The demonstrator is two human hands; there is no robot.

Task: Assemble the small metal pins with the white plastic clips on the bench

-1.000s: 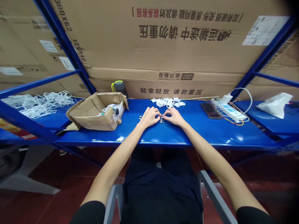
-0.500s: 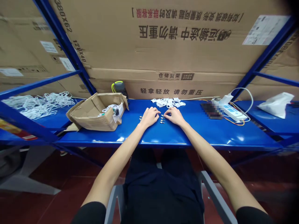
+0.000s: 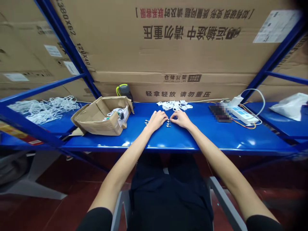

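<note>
My left hand [image 3: 157, 119] rests low over the blue tabletop with its fingers curled together, their tips close to my right hand's. What those fingers hold, if anything, is hidden. Thumb and forefinger of my right hand [image 3: 181, 119] pinch at a small pin-like part [image 3: 168, 120] in the narrow gap between the hands. Just below it lie more small pin-like parts [image 3: 168, 126], pale with a thin shaft. Another few small parts [image 3: 146, 122] peek out left of my left hand. Behind both hands is a pile of white plastic pieces [image 3: 175, 105], some with round holes.
An open cardboard box [image 3: 98, 123] with loose parts stands left, a dark cylinder with a yellow-green loop [image 3: 126, 91] behind it. To the right are a dark blurred object [image 3: 220, 113] and a power strip [image 3: 244, 115] with cables. White hooks [image 3: 48, 109] lie far left, a white bag [image 3: 291, 106] far right.
My left hand has shifted slightly right, so its fingertips are nearer the small parts and my right hand. The whole view has moved a little.
</note>
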